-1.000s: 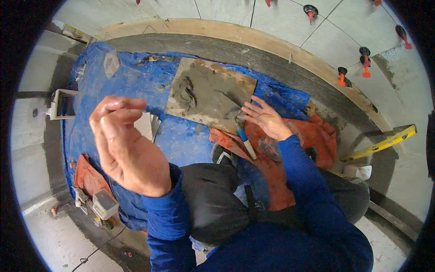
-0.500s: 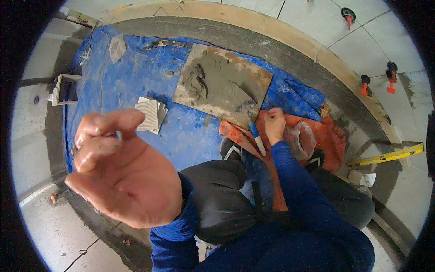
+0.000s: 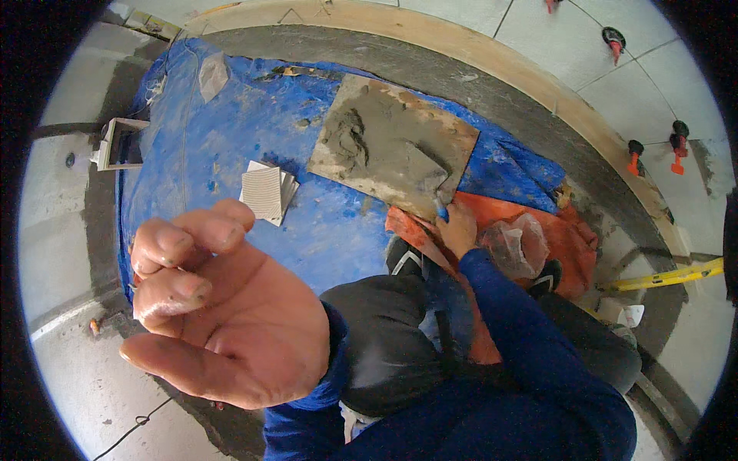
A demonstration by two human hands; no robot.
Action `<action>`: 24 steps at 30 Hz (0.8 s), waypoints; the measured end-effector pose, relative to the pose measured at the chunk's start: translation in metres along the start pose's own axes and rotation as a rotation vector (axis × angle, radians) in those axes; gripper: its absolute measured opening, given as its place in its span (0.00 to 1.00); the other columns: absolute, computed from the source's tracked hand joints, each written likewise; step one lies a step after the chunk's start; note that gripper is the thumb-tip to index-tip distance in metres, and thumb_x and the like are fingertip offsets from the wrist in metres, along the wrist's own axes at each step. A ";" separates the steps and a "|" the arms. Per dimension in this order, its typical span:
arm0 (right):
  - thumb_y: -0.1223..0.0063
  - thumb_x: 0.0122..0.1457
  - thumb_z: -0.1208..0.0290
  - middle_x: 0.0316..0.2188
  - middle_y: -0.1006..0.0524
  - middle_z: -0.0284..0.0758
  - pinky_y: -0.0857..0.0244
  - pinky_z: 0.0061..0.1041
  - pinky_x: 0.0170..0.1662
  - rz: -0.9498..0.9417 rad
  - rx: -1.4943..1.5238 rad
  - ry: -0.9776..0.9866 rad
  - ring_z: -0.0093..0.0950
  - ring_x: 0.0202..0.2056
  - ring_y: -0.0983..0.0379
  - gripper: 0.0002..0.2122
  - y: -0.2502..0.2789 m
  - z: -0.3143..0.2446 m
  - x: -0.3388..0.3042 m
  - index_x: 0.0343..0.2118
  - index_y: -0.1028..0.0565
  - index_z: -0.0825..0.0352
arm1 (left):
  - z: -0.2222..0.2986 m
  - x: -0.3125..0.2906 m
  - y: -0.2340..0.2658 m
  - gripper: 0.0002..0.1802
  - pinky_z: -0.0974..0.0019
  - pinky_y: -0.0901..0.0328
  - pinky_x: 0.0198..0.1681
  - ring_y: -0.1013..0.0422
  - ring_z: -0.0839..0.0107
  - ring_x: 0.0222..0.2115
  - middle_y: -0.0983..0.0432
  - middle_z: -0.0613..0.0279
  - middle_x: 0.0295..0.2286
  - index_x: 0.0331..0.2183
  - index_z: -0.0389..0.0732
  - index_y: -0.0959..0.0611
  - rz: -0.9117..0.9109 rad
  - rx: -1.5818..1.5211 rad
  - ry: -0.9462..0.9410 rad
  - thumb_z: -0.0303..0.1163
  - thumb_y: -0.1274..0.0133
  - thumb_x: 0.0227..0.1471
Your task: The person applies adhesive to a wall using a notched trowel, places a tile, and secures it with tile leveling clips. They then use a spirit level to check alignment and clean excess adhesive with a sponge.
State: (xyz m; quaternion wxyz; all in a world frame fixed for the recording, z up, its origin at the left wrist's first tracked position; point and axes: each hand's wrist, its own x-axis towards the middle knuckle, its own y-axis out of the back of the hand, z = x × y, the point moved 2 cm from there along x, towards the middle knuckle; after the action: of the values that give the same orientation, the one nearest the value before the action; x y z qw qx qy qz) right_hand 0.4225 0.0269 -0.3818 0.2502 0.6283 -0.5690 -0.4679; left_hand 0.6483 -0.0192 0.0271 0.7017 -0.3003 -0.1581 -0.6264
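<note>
My left hand point(image 3: 238, 323) is raised close in the lower left, palm up. Its fingers are loosely bent and apart, with nothing in them. Farther off, my right hand point(image 3: 460, 229) is closed round the handle of a trowel point(image 3: 427, 163). The trowel's blade lies flat on grey mortar point(image 3: 377, 142), which is spread and heaped over a square board point(image 3: 324, 159). Most of the handle is hidden by my fingers; only its blue end toward the blade shows. An orange sheet point(image 3: 569, 238) and a crumpled clear plastic bag point(image 3: 523, 246) are beside my right hand.
A blue tarp point(image 3: 231, 131) covers the floor under the board. Beyond my left fingers sits a small stack of ribbed white tiles point(image 3: 263, 192). A wooden strip point(image 3: 461, 46) curves along the far side. A yellow spirit level point(image 3: 669, 276) lies at the right, near red-and-black tile clips point(image 3: 635, 157).
My right hand has moved onto the trowel handle and closed round it. My left hand remains raised, slightly lower and more to the right. The whole view has shifted a little.
</note>
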 end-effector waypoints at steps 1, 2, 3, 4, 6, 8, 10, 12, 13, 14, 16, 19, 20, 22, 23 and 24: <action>0.41 0.58 0.58 0.49 0.24 0.53 0.34 0.48 0.53 0.016 0.115 -0.027 0.53 0.49 0.27 0.24 0.006 0.003 -0.001 0.52 0.27 0.70 | 0.000 0.001 0.001 0.27 0.57 0.42 0.48 0.36 0.65 0.40 0.31 0.61 0.40 0.39 0.39 0.15 0.020 0.003 0.001 0.49 0.61 0.69; 0.42 0.58 0.58 0.49 0.25 0.53 0.34 0.47 0.54 0.048 0.235 -0.033 0.52 0.51 0.28 0.24 0.013 0.004 -0.001 0.52 0.27 0.70 | 0.000 0.002 0.002 0.27 0.58 0.42 0.47 0.37 0.66 0.39 0.32 0.62 0.39 0.39 0.39 0.15 0.027 -0.001 0.005 0.49 0.61 0.69; 0.45 0.61 0.59 0.47 0.23 0.56 0.33 0.49 0.53 -0.032 0.183 -0.043 0.56 0.49 0.27 0.24 0.020 0.007 -0.002 0.55 0.29 0.70 | -0.001 0.002 0.001 0.26 0.58 0.43 0.46 0.37 0.66 0.39 0.32 0.63 0.38 0.38 0.39 0.15 0.023 -0.007 0.004 0.49 0.61 0.69; 0.46 0.61 0.60 0.46 0.23 0.56 0.33 0.50 0.52 -0.055 0.188 -0.114 0.56 0.48 0.27 0.24 0.026 0.008 -0.003 0.55 0.29 0.71 | -0.002 0.002 0.001 0.26 0.59 0.43 0.46 0.38 0.67 0.39 0.33 0.63 0.38 0.38 0.39 0.15 0.056 -0.006 0.001 0.49 0.61 0.69; 0.48 0.62 0.60 0.44 0.22 0.57 0.32 0.51 0.50 -0.089 0.198 -0.221 0.57 0.47 0.26 0.23 0.039 0.014 -0.006 0.55 0.30 0.72 | -0.004 0.000 -0.003 0.26 0.59 0.44 0.45 0.38 0.67 0.38 0.33 0.63 0.37 0.38 0.39 0.15 0.099 -0.009 -0.015 0.48 0.61 0.68; 0.49 0.64 0.62 0.38 0.21 0.56 0.33 0.53 0.47 -0.056 0.143 -0.171 0.58 0.42 0.25 0.18 0.039 0.008 -0.005 0.48 0.28 0.73 | -0.004 0.001 -0.004 0.26 0.60 0.44 0.44 0.38 0.67 0.38 0.33 0.63 0.37 0.37 0.39 0.15 0.090 -0.037 -0.007 0.48 0.61 0.68; 0.49 0.64 0.63 0.37 0.21 0.56 0.33 0.53 0.47 -0.090 0.039 -0.132 0.58 0.41 0.25 0.17 0.030 -0.005 0.003 0.47 0.27 0.74 | -0.003 0.002 -0.007 0.26 0.60 0.44 0.44 0.38 0.67 0.38 0.34 0.63 0.37 0.37 0.38 0.15 0.087 -0.058 -0.003 0.48 0.61 0.68; 0.49 0.63 0.64 0.37 0.21 0.56 0.33 0.52 0.46 -0.155 0.128 -0.148 0.58 0.41 0.25 0.17 0.016 -0.022 0.014 0.45 0.27 0.75 | -0.002 0.000 -0.011 0.26 0.60 0.44 0.43 0.39 0.67 0.38 0.34 0.63 0.37 0.37 0.38 0.15 0.099 -0.066 -0.005 0.48 0.61 0.68; 0.48 0.63 0.64 0.37 0.21 0.56 0.33 0.52 0.46 -0.208 0.169 -0.155 0.58 0.42 0.25 0.16 0.012 -0.029 0.021 0.44 0.26 0.75 | -0.002 0.000 -0.012 0.26 0.60 0.44 0.43 0.39 0.67 0.38 0.34 0.63 0.36 0.37 0.38 0.15 0.102 -0.059 -0.007 0.47 0.61 0.68; 0.48 0.62 0.64 0.37 0.21 0.56 0.33 0.52 0.46 -0.160 0.191 -0.117 0.57 0.42 0.25 0.17 0.012 -0.035 0.029 0.44 0.26 0.75 | -0.002 0.000 -0.014 0.26 0.60 0.44 0.43 0.39 0.67 0.38 0.34 0.63 0.36 0.36 0.38 0.16 0.105 -0.051 -0.012 0.47 0.60 0.68; 0.47 0.62 0.64 0.37 0.21 0.56 0.32 0.52 0.46 -0.137 0.215 -0.051 0.57 0.41 0.25 0.17 0.017 -0.043 0.043 0.45 0.26 0.74 | -0.002 -0.001 -0.017 0.25 0.60 0.44 0.43 0.39 0.67 0.38 0.34 0.63 0.36 0.36 0.38 0.16 0.120 -0.040 -0.017 0.47 0.60 0.68; 0.46 0.60 0.64 0.37 0.21 0.57 0.32 0.52 0.44 -0.038 0.304 0.064 0.56 0.40 0.24 0.19 0.036 -0.044 0.053 0.48 0.26 0.74 | -0.003 -0.001 -0.021 0.25 0.60 0.44 0.43 0.39 0.66 0.38 0.34 0.62 0.37 0.36 0.38 0.16 0.135 -0.037 -0.026 0.47 0.61 0.69; 0.46 0.60 0.65 0.37 0.21 0.57 0.31 0.51 0.44 -0.060 0.275 0.073 0.55 0.40 0.24 0.19 0.040 -0.044 0.055 0.50 0.26 0.74 | -0.002 -0.001 -0.021 0.26 0.60 0.43 0.43 0.38 0.66 0.38 0.33 0.62 0.37 0.36 0.38 0.16 0.128 -0.031 -0.029 0.47 0.61 0.69; 0.46 0.60 0.65 0.36 0.21 0.57 0.31 0.51 0.43 -0.022 0.232 0.093 0.54 0.40 0.24 0.22 0.048 -0.043 0.046 0.53 0.28 0.74 | -0.002 0.000 -0.021 0.26 0.60 0.43 0.43 0.38 0.66 0.37 0.33 0.61 0.38 0.36 0.38 0.17 0.127 -0.015 -0.040 0.47 0.62 0.69; 0.47 0.59 0.69 0.38 0.21 0.55 0.29 0.49 0.43 -0.032 0.110 0.103 0.54 0.39 0.23 0.23 0.050 -0.044 0.044 0.56 0.28 0.72 | -0.002 0.000 -0.021 0.26 0.60 0.43 0.43 0.38 0.66 0.37 0.33 0.60 0.38 0.36 0.38 0.17 0.130 -0.009 -0.049 0.47 0.62 0.69; 0.48 0.58 0.70 0.40 0.22 0.55 0.29 0.49 0.43 0.036 0.061 0.154 0.54 0.39 0.23 0.23 0.055 -0.046 0.042 0.58 0.29 0.71 | -0.002 0.000 -0.021 0.26 0.60 0.43 0.43 0.38 0.66 0.37 0.33 0.60 0.38 0.36 0.38 0.17 0.120 -0.006 -0.059 0.47 0.62 0.69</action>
State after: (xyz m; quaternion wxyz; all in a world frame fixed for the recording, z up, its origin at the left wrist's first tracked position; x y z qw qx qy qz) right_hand 0.4330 -0.0354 -0.3280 0.2826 0.6593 -0.5733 -0.3959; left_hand 0.6277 -0.0213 0.0303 0.7322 -0.3297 -0.1586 -0.5745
